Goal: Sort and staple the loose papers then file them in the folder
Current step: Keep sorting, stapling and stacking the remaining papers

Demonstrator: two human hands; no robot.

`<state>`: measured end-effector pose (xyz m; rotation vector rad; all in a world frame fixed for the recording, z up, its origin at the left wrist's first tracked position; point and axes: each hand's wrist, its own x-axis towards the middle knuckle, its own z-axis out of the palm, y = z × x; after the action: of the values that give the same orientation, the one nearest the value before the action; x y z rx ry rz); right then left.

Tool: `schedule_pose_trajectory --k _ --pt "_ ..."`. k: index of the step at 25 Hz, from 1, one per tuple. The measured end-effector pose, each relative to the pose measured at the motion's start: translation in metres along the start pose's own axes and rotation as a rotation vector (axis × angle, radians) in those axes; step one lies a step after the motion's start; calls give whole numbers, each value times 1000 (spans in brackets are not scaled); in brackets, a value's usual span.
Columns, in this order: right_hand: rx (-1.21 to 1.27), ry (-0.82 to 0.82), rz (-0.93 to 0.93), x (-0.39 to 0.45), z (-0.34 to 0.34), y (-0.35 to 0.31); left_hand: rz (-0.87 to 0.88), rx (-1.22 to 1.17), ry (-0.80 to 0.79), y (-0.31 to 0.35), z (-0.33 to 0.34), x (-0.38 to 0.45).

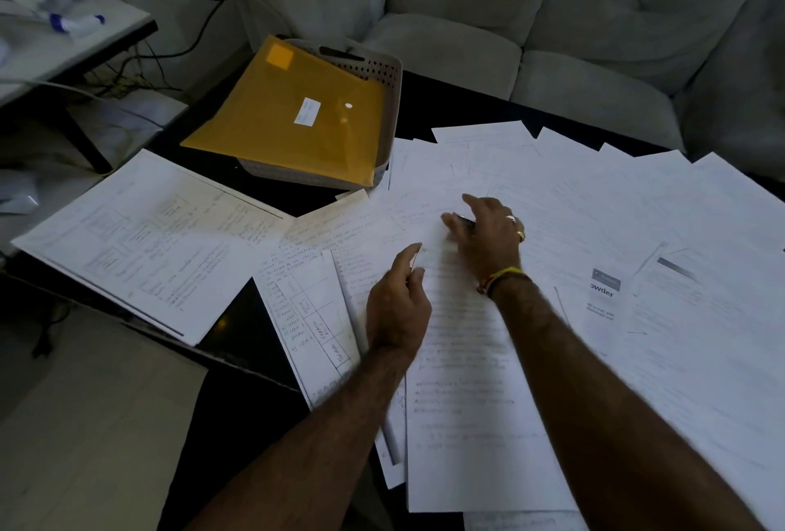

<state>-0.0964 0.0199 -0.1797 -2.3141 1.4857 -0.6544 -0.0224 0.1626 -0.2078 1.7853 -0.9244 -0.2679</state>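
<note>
The right hand [484,233] lay on the loose papers [552,207], its grip closed round a small dark object too blurred to name. Just beside it, the left hand [397,301] pinched the edge of a sheet [458,360]. Beyond both, the yellow folder [293,114] rested across a basket [382,67] on the dark tabletop [238,326].

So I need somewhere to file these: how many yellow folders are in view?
1. The yellow folder lies tilted across the top of the grey basket, at the table's far left, beyond both hands. Others may be hidden beneath it.
</note>
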Motion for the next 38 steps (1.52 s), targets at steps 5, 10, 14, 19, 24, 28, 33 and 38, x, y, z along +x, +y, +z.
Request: schedule_pose_trajectory --k 5,10,14,19,24,28,33,38 --pt "-93 229 55 -67 9 -13 -7 12 7 4 1 1" --pt "-219 -53 86 -105 2 -19 -31 -66 8 17 -10 1" --pt "-147 -70 121 -103 -29 -25 -139 -243 164 44 -27 9" --pt "146 126 280 -86 -83 -39 -223 -389 382 57 -86 52" --pt "457 -299 293 -92 -96 -50 -448 -356 654 13 -164 81" --pt "464 -297 143 -83 -66 -108 -546 -285 683 -22 -195 72" --pt "571 -379 45 -45 10 -190 -641 -182 798 -63 -241 79" --pt "511 -344 108 -36 81 -236 -757 -115 776 -111 -271 102"
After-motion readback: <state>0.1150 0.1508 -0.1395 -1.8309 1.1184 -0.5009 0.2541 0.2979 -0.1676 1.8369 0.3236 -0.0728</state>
